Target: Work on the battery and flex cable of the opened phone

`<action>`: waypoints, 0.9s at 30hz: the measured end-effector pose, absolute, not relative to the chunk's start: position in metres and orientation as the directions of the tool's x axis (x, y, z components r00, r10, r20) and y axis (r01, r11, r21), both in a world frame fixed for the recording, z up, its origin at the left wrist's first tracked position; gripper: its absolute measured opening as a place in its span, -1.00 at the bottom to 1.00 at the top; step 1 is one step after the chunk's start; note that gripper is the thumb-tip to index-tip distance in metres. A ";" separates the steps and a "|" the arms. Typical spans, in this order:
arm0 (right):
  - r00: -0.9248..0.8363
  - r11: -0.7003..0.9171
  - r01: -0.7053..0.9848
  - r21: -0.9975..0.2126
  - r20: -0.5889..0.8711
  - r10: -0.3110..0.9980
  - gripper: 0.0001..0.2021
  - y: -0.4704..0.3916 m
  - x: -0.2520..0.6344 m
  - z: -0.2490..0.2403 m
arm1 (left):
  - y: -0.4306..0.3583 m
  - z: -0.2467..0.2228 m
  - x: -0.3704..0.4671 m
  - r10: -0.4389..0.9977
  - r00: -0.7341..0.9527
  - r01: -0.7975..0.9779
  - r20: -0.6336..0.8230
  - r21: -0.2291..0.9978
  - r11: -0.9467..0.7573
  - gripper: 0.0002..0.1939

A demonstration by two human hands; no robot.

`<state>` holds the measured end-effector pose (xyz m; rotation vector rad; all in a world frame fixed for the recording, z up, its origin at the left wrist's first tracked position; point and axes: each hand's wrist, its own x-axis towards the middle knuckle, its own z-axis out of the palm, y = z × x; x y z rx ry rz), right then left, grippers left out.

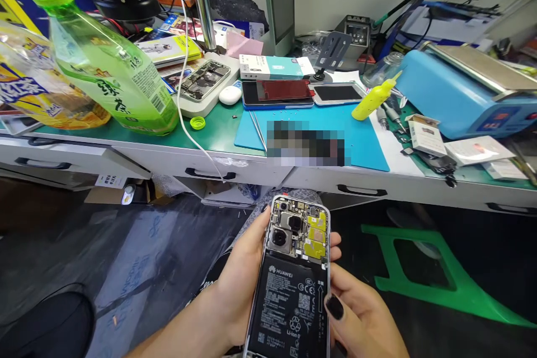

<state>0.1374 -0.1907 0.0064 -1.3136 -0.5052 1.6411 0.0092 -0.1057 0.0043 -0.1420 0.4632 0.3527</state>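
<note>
An opened smartphone [293,291] fills the lower middle of the head view, its back cover off. The black HUAWEI battery, the camera modules near the top and yellow patches on the circuit board are exposed. Around the phone's left edge wraps my left hand [237,274], closed on it, with some fingers hidden underneath. My right hand [363,313] grips the lower right edge, thumb with dark nail polish on the rim. The phone is held in front of the bench, above my lap, tilted toward me.
On the bench lie a blue mat [369,148], tweezers [258,130], a disassembled phone [205,79], a green tea bottle [113,67], a yellow squeeze bottle [376,96] and a blue machine [453,95]. Drawers [361,184] line the front edge. A green plastic stool [444,285] stands at right. One mat area is pixelated.
</note>
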 end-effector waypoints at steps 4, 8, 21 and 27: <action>0.112 -0.425 -0.397 -0.813 -0.503 0.857 -0.72 -0.186 0.140 0.003 | -0.113 0.005 0.008 0.319 0.862 -0.342 -0.393 0.013 0.940 -0.16; 0.129 -0.400 -0.469 -0.787 -0.509 0.851 -0.81 -0.187 0.140 -0.001 | -0.118 0.006 0.008 0.330 0.870 -0.340 -0.367 0.040 0.940 -0.20; 0.331 -0.258 -0.318 -0.912 -0.362 0.871 -0.80 -0.193 0.136 0.007 | -0.115 0.010 0.008 0.623 0.710 -0.372 -0.328 0.577 0.727 -0.77; 0.353 -0.261 -0.285 -0.922 -0.354 0.866 -0.72 -0.193 0.133 0.014 | -0.116 0.017 0.007 0.640 0.695 -0.372 -0.328 0.597 0.711 -0.80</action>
